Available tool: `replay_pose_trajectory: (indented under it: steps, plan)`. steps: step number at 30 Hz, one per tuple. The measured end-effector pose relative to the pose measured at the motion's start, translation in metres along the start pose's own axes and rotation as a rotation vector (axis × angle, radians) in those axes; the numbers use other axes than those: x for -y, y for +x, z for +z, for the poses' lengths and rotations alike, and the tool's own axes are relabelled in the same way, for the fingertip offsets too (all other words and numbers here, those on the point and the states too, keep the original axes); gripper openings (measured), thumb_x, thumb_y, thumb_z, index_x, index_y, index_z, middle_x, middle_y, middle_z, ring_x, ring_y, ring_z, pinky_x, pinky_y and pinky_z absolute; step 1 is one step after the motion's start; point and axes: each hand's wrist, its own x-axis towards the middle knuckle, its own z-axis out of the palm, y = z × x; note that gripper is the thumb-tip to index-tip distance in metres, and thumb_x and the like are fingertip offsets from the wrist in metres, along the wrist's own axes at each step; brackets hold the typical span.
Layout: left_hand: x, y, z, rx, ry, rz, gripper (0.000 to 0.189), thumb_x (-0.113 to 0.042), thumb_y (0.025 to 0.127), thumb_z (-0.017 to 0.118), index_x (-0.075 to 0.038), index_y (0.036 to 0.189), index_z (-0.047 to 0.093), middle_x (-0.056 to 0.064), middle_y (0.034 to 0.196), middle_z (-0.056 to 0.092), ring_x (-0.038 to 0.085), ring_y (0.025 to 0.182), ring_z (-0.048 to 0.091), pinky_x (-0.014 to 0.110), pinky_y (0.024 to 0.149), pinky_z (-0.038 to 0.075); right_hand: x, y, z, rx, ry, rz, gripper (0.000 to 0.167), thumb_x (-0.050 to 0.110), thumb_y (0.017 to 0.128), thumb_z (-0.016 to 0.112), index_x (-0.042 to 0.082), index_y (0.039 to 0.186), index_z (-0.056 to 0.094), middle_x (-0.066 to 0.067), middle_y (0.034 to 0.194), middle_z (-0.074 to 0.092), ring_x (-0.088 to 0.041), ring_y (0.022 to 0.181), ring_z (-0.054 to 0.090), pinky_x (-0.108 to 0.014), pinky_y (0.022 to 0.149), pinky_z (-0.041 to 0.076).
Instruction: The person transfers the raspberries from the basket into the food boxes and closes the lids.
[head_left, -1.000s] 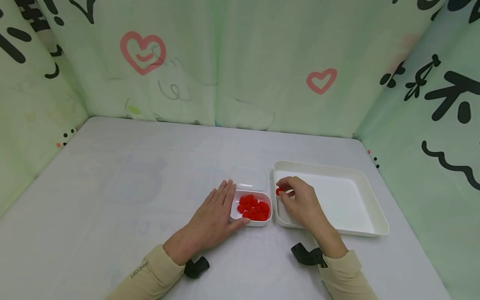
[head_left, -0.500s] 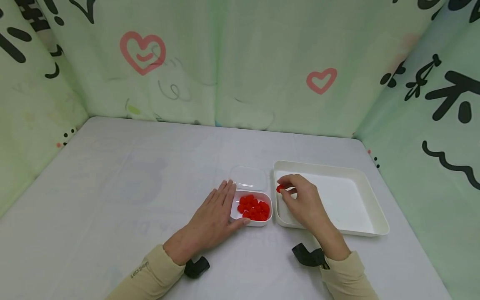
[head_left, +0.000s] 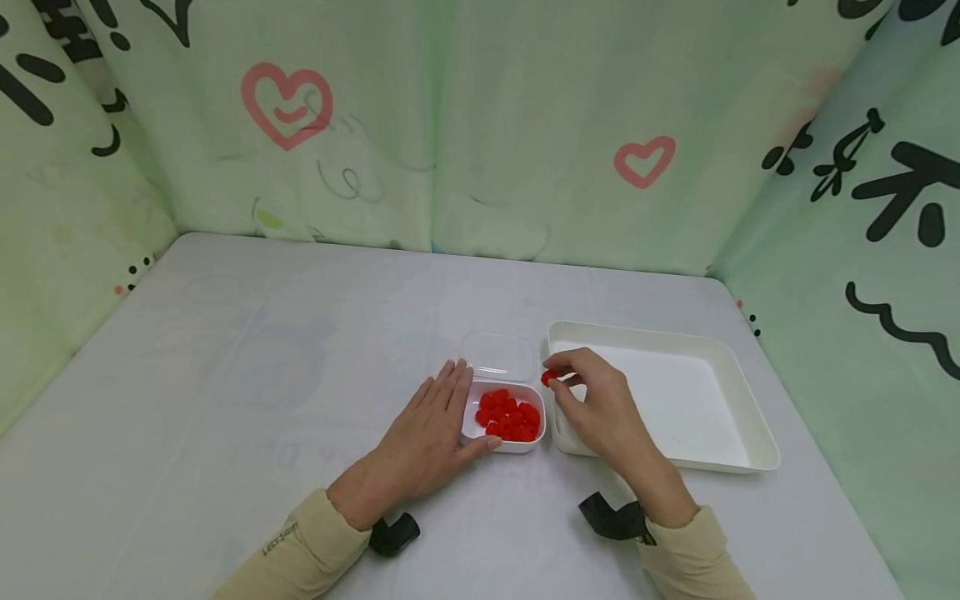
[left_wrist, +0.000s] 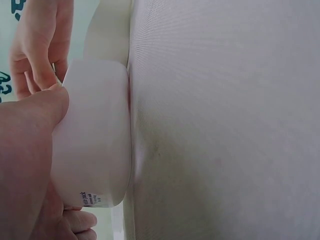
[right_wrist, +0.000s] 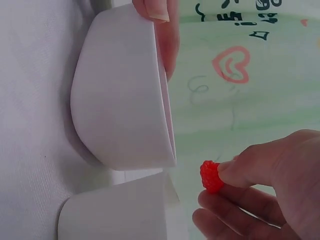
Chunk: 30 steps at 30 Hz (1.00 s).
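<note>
My right hand (head_left: pixel 600 400) pinches a red raspberry (right_wrist: pixel 210 176) between thumb and fingers, above the left edge of the white tray (head_left: pixel 682 392). My left hand (head_left: pixel 420 442) lies with straight fingers along the left side of a small white tub (head_left: pixel 513 448). Its thumb (left_wrist: pixel 47 102) rests on the tub's near rim. Inside the tub sit several red raspberries (head_left: pixel 510 417). A clear hinged lid (head_left: pixel 497 357) lies folded back behind it. From the right wrist view, the tub's wall (right_wrist: pixel 117 95) hides its contents.
The tray stands close to the tub's right side, with raised walls. A white cloth (head_left: pixel 225 375) covers the table. Green printed curtains (head_left: pixel 480 125) enclose the back and sides. Black wrist mounts (head_left: pixel 393 535) stick out below both hands.
My right hand has lifted slightly and shifted left with the raspberry, from over the tray toward the tub. The left hand has stayed in place.
</note>
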Motion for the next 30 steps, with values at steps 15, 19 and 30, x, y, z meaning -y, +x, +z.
replay_pose_trajectory:
  steps: [15, 19, 30]
  plan:
    - [0.001, 0.001, 0.001, -0.008, 0.025, 0.007, 0.098, -0.060, 0.089, 0.060, -0.006, 0.158, 0.017, 0.012, 0.166, 0.018, 0.030, 0.154, 0.017, 0.049, 0.123, 0.024, 0.010, -0.002, 0.011, 0.067, 0.029, -0.092, 0.026, -0.001, 0.087, 0.071, 0.006, 0.111, 0.066, -0.005, 0.106, 0.069, -0.022, 0.094, 0.068, -0.040, 0.081, 0.061]
    - [0.001, 0.000, 0.001, -0.015, 0.035, 0.016, 0.097, -0.060, 0.090, 0.059, -0.005, 0.158, 0.018, 0.013, 0.166, 0.020, 0.031, 0.154, 0.017, 0.049, 0.123, 0.024, 0.012, -0.003, 0.014, 0.076, 0.061, -0.159, 0.024, -0.004, 0.086, 0.070, 0.005, 0.109, 0.066, -0.006, 0.104, 0.069, -0.018, 0.092, 0.067, -0.037, 0.080, 0.061]
    - [0.001, -0.003, 0.000, -0.035, 0.033, 0.038, 0.094, -0.060, 0.092, 0.057, -0.003, 0.157, 0.020, 0.013, 0.165, 0.022, 0.031, 0.154, 0.018, 0.050, 0.123, 0.023, 0.020, -0.006, 0.027, 0.129, 0.121, -0.200, 0.026, -0.005, 0.084, 0.072, 0.003, 0.109, 0.067, -0.008, 0.104, 0.071, -0.018, 0.091, 0.069, -0.031, 0.079, 0.061]
